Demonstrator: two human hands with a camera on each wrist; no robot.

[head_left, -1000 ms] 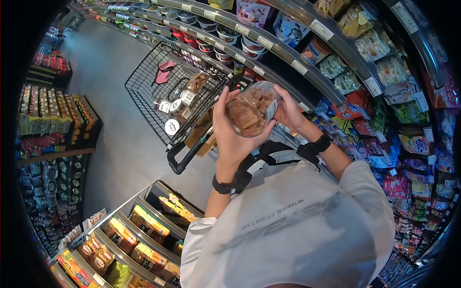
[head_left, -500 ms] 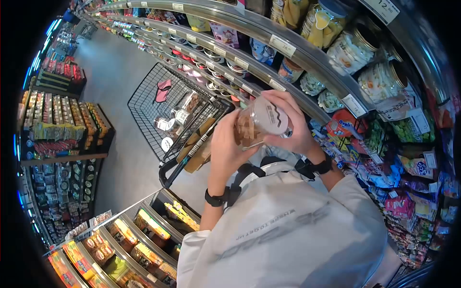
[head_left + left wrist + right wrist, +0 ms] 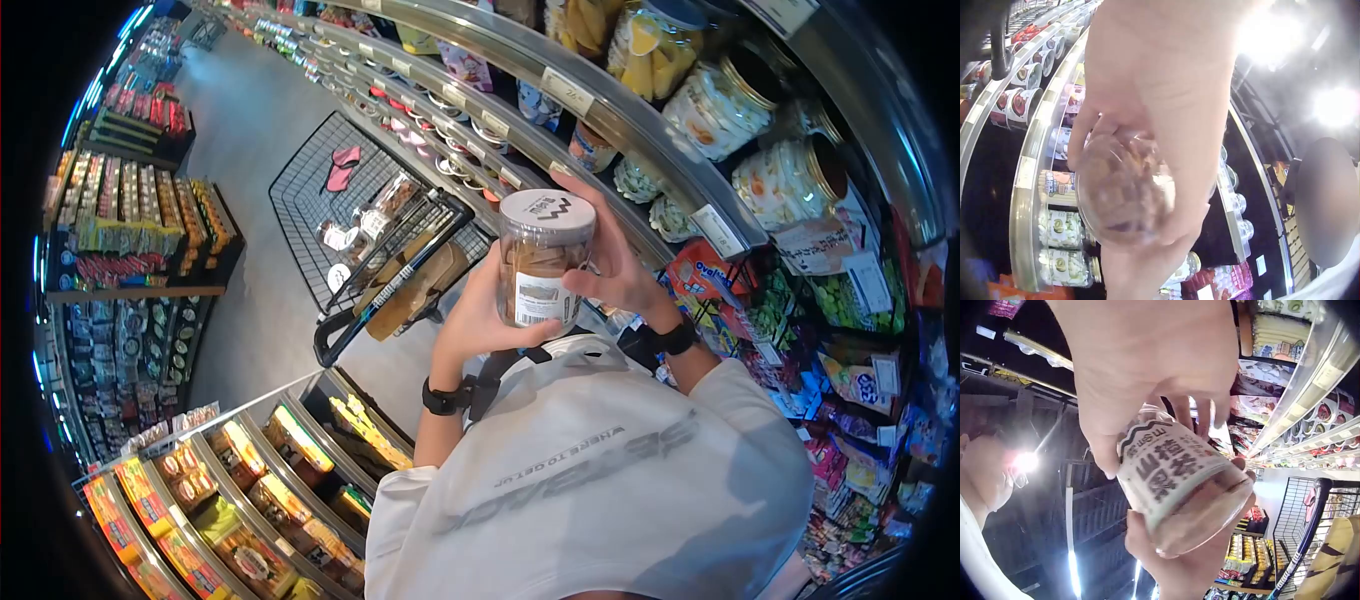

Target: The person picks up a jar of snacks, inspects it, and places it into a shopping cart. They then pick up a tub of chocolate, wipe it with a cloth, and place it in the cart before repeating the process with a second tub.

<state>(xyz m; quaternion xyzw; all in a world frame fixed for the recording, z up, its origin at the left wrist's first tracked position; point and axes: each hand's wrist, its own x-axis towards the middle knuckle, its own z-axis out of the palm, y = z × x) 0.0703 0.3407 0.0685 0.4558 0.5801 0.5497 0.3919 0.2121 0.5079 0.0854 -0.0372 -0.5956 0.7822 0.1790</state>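
Note:
A clear plastic jar (image 3: 540, 255) with a white printed lid and brown pieces inside is held upright before my chest. Its barcode label faces me in the head view. My left hand (image 3: 472, 325) grips it low on the left side, thumb across the front near the base. My right hand (image 3: 628, 285) curls round the right side, thumb and fingers about the upper part. In the right wrist view the jar (image 3: 1179, 481) shows large dark characters on its side label, with the left hand (image 3: 1179, 562) beneath. The left wrist view shows the jar's rounded base (image 3: 1119, 194), blurred.
A black wire shopping cart (image 3: 300, 210) stands ahead to the left, with several jars and a pink item (image 3: 343, 168) in it. Shelves of jars (image 3: 720, 110) and bagged snacks (image 3: 850, 390) curve along the right. Snack racks (image 3: 240, 490) stand at lower left.
The jar has been turned in both hands, from its base showing to upright with lid up and label facing me. The right hand has shifted along its side.

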